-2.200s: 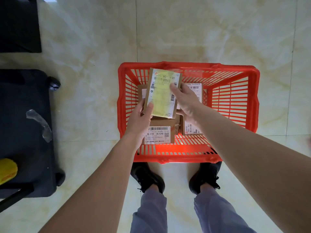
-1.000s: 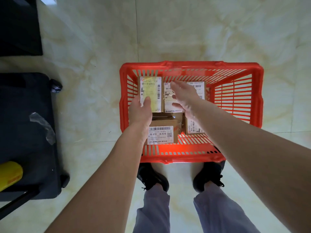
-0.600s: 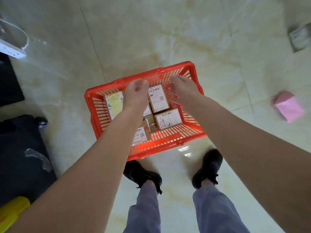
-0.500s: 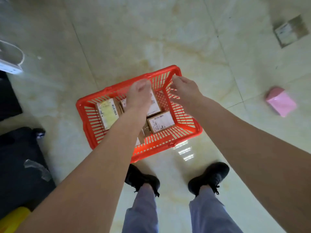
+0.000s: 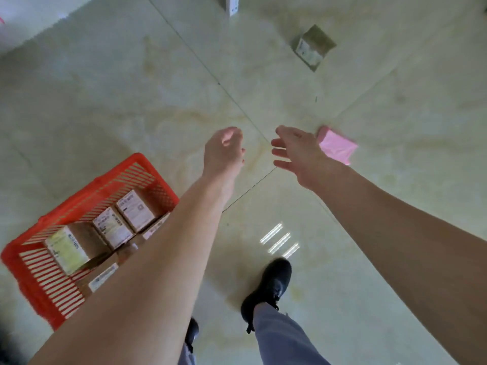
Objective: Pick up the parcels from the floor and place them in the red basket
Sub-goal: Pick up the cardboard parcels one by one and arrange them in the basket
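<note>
The red basket (image 5: pixel 110 183) stands on the floor at the lower left and holds several brown parcels with white labels, one with a yellowish label (image 5: pixel 69 251). A pink parcel (image 5: pixel 338 146) lies on the floor right of centre. A brown cardboard parcel (image 5: pixel 313 47) lies further off at the top right. My left hand (image 5: pixel 224 150) hangs in the air with loosely curled fingers and holds nothing. My right hand (image 5: pixel 296 154) is stretched forward, fingers spread, just left of the pink parcel and partly covering its edge; whether it touches it I cannot tell.
The pale marble-tiled floor (image 5: pixel 131 88) spreads around. A white power strip (image 5: pixel 232 5) lies at the top edge. My black shoe (image 5: pixel 268 288) and grey trouser leg are at the bottom centre. My left forearm crosses over the basket's right part.
The yellow-labelled parcel was set into the basket and both hands came out empty. The view has swung right, the basket now at lower left, and my right hand reached toward the pink parcel.
</note>
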